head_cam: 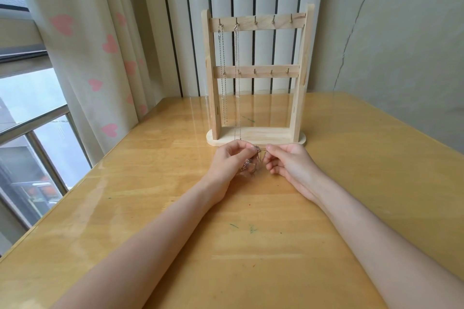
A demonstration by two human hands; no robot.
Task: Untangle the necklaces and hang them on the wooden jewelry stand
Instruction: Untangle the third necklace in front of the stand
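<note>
You have one view only, worn on your head, looking forward and down along both forearms. Your left hand [229,158] and right hand [288,162] sit mid-frame, close to the lens. The wooden jewelry stand [256,75] rises just beyond them. Wide-angle bending shows at the edges.

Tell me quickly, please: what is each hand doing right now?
Left hand: closed, pinching the tangled necklaces.
Right hand: closed, pinching a strand of the same tangle.
</note>
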